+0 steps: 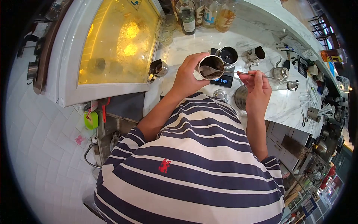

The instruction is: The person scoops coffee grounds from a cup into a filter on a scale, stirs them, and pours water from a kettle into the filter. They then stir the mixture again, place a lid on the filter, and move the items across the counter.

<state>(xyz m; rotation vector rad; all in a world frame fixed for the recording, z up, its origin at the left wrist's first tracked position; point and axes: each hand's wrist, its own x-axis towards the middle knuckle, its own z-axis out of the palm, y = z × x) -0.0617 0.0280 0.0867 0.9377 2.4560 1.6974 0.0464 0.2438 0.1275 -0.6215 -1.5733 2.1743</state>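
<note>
a white marble surface point(261, 108) curved away toward one o'clock, in a room with white tiled walls at nine o'clock and a shop floor with shelves and clutter far off at four o'clock. a white-framed cabinet with a yellow-lit window point(119, 41) stood at eleven o'clock, and a row of bottles point(203, 15) lined the back edge at twelve. a black digital scale point(222, 76) sat on the surface with a dark metal cup point(228, 56) on it, and small metal pitchers point(255, 54) stood near it at one o'clock. the left hand point(186, 76) was closed around a metal tumbler point(210, 68), held above the surface just in front of the scale and tipped so its open mouth faced three o'clock, toward the other hand, its long axis running roughly nine to three. the right hand point(257, 87) pinched the handle of a long thin spoon point(227, 71) between curled fingers; the spoon lay nearly level, long axis nine to three, its bowl end pointing to nine o'clock and inside the tumbler's mouth. another metal cup point(158, 68) stood well apart at ten o'clock by the cabinet.
</note>
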